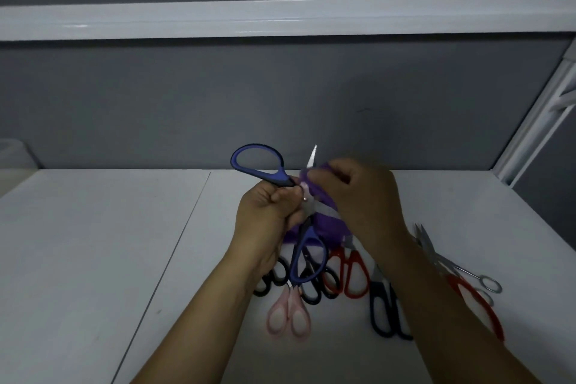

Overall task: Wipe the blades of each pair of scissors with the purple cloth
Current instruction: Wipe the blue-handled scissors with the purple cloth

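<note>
Left hand (265, 212): clenched round the blue scissors (282, 179) near the pivot, holding them above the tabletop (93, 243).
Right hand (364, 196): pinches the purple cloth (325, 224) against the upper blade; the fingertips are blurred.
Blue scissors: opened wide, with one loop up and to the left and the other hanging toward the person.
Blade tip (311, 157): bare, pointing up and away, its long axis near upright.
Purple cloth: bunched on the blade below the tip, the rest hanging between the hands.
Deciding relation: the bare tip lies up along the blade from the right hand, which is the nearer one; a stroke would likely run that way.
Other scissors: pink pair (288, 315), red pair (349, 274) and black pair (386, 309), lying on the tabletop.
Writing: none readable.
</note>
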